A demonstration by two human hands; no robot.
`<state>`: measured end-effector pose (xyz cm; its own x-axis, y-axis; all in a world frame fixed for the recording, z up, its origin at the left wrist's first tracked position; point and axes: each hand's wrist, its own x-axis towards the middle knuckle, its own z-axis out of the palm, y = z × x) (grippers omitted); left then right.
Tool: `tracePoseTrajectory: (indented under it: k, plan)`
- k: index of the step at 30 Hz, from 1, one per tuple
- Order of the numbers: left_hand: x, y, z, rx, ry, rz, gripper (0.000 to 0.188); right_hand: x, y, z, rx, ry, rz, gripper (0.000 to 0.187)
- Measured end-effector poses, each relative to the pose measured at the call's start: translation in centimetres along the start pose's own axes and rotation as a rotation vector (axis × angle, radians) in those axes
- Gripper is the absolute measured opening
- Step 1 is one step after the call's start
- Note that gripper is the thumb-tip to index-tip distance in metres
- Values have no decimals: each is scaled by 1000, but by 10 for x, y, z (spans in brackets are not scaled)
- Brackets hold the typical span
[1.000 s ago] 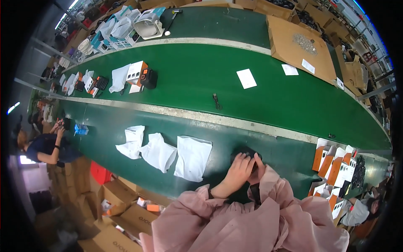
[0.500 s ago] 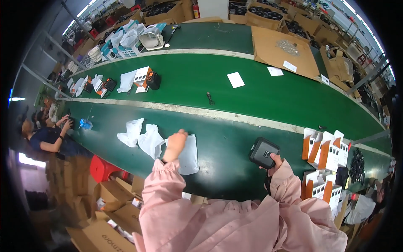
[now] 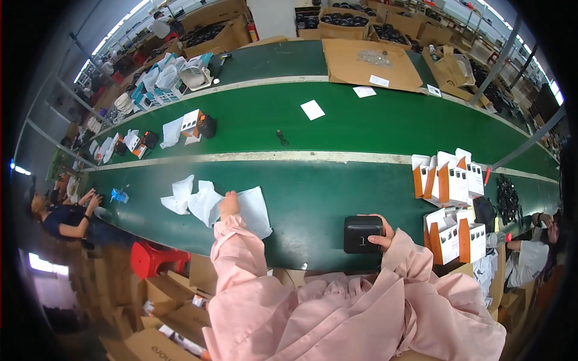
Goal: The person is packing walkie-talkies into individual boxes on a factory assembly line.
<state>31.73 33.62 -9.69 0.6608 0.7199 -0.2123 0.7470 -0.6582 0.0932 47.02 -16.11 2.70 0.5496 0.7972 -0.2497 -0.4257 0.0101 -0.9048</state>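
Right hand (image 3: 385,232) grips the case (image 3: 355,232) at its right side, thumb on top, over the bench (image 3: 319,195). Left hand (image 3: 229,206), fingers curled, is at the rightmost bag (image 3: 253,212); whether it grips the bag cannot be determined.

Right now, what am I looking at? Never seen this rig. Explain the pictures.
No robot here: these are bare human hands in pink sleeves, seen by a head-worn fisheye camera looking down, which bends straight edges. The right hand holds a boxy black case. The left hand is at the white bags; whether it grips one is unclear. The bags lie on a dark green workbench, with open white-and-orange cartons standing toward its right. Behind, a brighter green surface carries a black cable and white sheets.
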Motion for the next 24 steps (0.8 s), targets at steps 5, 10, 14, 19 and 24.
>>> tracePoseTrajectory:
  k: [5,10,14,19,24]
  plan:
    - [-28,72,-41,0,19,396,13,-13,-16,-19,-145,7,-68,66]
    - [-132,160,-98,-52,-7,797,16,4,-50,10,-737,-323,-313,61]
    - [-177,215,-108,-191,-125,958,11,7,-63,35,-931,-443,-108,61]
    - [-213,237,-121,-272,-102,990,12,-12,-42,30,-1105,-421,-122,62]
    - [-223,221,-114,-197,-55,1055,16,-32,-43,23,-1175,-391,-93,63]
